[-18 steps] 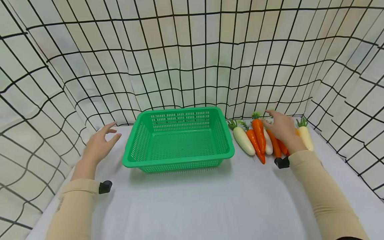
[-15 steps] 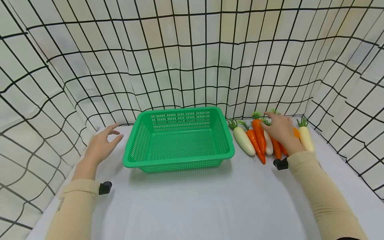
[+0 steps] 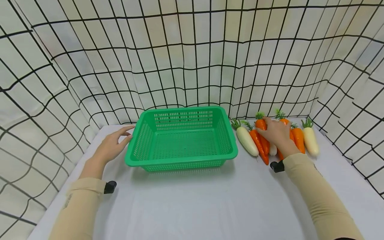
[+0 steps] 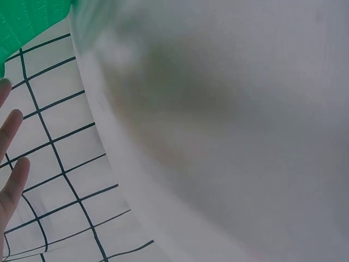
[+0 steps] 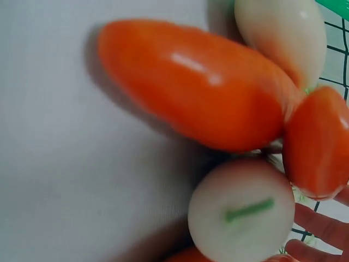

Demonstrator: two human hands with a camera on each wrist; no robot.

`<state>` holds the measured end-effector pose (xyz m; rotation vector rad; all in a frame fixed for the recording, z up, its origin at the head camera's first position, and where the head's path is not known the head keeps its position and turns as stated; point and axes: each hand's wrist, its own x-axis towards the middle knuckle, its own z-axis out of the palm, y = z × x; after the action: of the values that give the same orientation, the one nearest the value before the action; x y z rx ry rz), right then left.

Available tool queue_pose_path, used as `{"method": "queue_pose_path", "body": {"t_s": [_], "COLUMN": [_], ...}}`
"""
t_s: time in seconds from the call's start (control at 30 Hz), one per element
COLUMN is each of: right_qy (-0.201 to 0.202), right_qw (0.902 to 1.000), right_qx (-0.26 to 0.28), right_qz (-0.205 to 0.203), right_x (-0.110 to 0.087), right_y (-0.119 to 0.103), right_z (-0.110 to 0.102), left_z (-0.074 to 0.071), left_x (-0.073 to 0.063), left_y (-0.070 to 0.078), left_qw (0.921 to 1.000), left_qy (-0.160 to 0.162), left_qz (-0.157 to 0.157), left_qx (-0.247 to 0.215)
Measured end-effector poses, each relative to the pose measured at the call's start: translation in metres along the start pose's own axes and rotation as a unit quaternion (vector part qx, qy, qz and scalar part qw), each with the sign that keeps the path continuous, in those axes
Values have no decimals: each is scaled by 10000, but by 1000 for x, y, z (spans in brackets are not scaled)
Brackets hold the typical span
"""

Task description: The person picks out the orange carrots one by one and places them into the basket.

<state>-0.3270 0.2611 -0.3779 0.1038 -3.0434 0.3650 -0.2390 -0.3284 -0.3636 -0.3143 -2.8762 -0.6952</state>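
Carrot [image 3: 261, 125] right of centre in head view, under right hand [image 3: 277, 134]; thumb and fingertips about its top, can't tell if gripped. Left hand [image 3: 111, 145] well apart, frame left, fingers loosely extended beside green basket [image 3: 180, 162]. White radish [image 3: 247, 142] left of carrot.

Left fingers [image 3: 127, 128] now at green basket [image 3: 181, 163], right fingers [image 3: 269, 124] at carrot [image 3: 260, 124]
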Motion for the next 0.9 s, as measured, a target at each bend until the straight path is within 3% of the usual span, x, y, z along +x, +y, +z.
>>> {"method": "queue_pose_path", "body": {"t_s": [0.43,0.73,0.9], "right_qy": [136,120,-122], "right_qw": [9991,9951,9923], "right_qx": [383,983,1228], "right_qz": [107,23,-98], "right_x": [0,1,2], "right_y": [-7,-21,-33], "right_z": [-1,-33,-50], "left_z": [0,0,1], "left_x": [0,1,1], "left_y": [0,0,0], "left_qw": [9995,9992,9985], "left_qy": [-297,-301,-322], "left_qz": [-18,14,32], "left_qx": [-69,255,436]}}
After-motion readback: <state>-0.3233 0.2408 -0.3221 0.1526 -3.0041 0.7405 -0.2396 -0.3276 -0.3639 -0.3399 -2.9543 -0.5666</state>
